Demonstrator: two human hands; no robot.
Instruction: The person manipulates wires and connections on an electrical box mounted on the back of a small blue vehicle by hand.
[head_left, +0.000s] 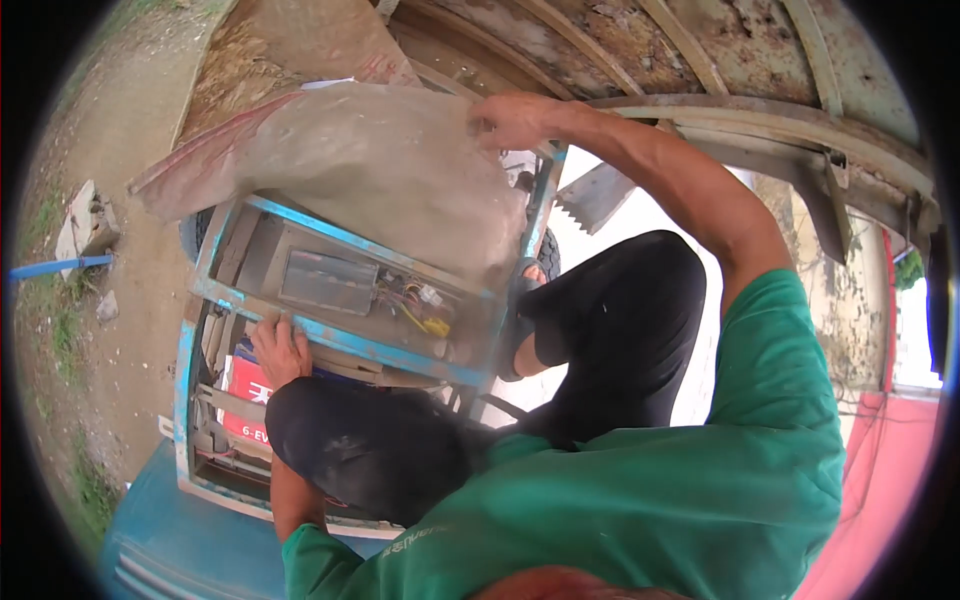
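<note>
- Cover (390,170), a dusty grey-brown flap, is lifted above the blue frame (400,350); its long axis runs from about 9 o'clock to 3 o'clock across the picture.
- Right hand (512,120) is closed on the cover's upper edge, at about 12 o'clock of the picture, with the arm stretched up from the green sleeve (790,350).
- Left hand (280,350) lies flat, fingers spread, on the front rail of the frame, at about 8 o'clock; it grips nothing.
- Grey box (328,280) and wires (415,305) sit in the opened compartment, just at 1 o'clock from the left hand and at 7 o'clock below the right hand.
- Left hand is clearly the nearer one to the box; the right is well apart from it.
- Red-and-white pack (248,392) is below the rail, partly hidden behind the knee.
</note>
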